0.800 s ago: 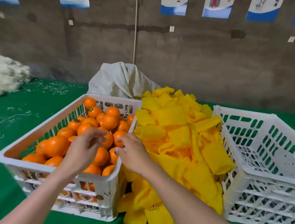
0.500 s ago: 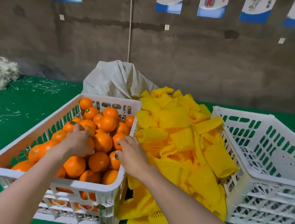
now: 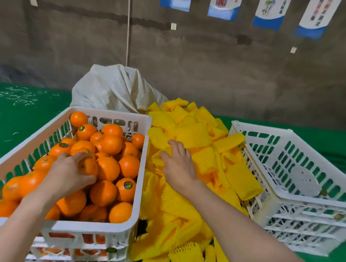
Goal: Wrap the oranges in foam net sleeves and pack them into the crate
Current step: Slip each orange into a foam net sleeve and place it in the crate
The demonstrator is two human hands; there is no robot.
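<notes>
Head view: on the green worktop (image 3: 11,127), the left hand (image 3: 69,176) curls round one orange (image 3: 88,166) in the full crate (image 3: 96,228). The right hand (image 3: 179,165) lies flat-fingered on the foam net sleeves (image 3: 199,133), gripping nothing. The packing crate (image 3: 262,126) shows no fruit, so both wrapping and packing seem to lie ahead.

Oranges (image 3: 106,166) in left crate (image 3: 88,231) — sleeve pile (image 3: 185,194) between it and right crate (image 3: 308,202); sack (image 3: 113,88) behind.
</notes>
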